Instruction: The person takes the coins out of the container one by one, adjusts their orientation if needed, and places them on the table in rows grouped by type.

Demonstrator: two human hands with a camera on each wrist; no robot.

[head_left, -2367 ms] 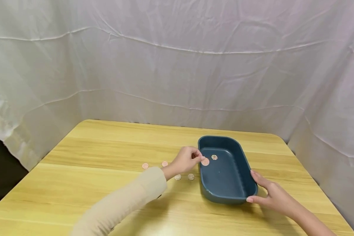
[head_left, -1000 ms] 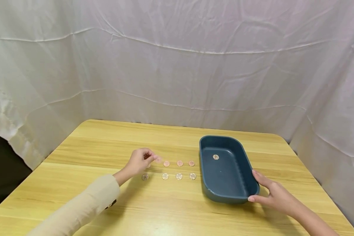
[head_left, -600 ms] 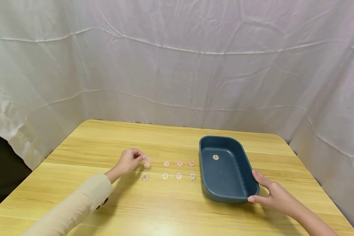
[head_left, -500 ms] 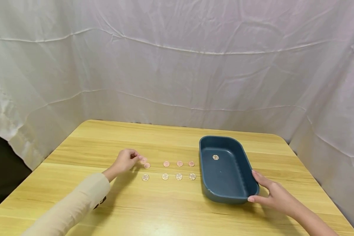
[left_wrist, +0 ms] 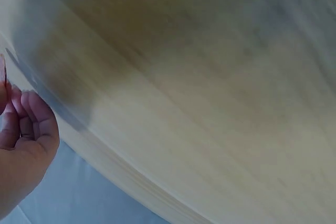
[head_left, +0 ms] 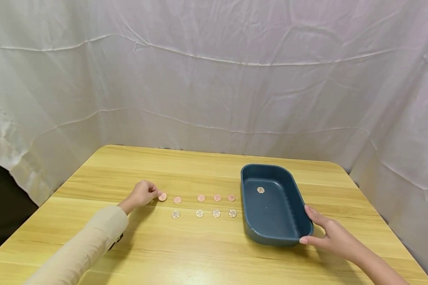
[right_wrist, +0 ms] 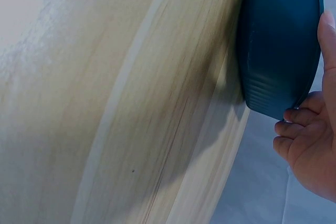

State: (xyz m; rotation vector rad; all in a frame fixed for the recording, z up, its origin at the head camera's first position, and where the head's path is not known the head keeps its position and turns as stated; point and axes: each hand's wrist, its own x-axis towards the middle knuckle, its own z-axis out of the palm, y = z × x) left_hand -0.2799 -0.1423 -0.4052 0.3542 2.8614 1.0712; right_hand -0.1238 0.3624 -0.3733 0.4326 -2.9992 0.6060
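My left hand (head_left: 142, 194) pinches a copper-coloured coin (head_left: 162, 196) between thumb and fingertips, low over the table at the left end of a row of coins. In the left wrist view only a thin reddish edge of the coin (left_wrist: 4, 71) shows at the frame's left side. Just right of it lies another copper coin (head_left: 177, 200), with more copper ones in line. My right hand (head_left: 329, 235) holds the near right corner of a dark blue plastic bin (head_left: 247, 221), thumb at the front rim and fingers along the right side. One pale gold coin (head_left: 260, 190) lies inside the bin.
A second row of silvery coins (head_left: 199, 213) lies nearer me, below the copper row, both left of the bin. The wooden table (head_left: 199, 253) has rounded far corners. A pale cloth (head_left: 214, 87) hangs behind and at the sides.
My left hand has carried the copper coin leftward from over the bin, past the other coins, to the row's left end, and lowered it. My right hand stays on the bin.
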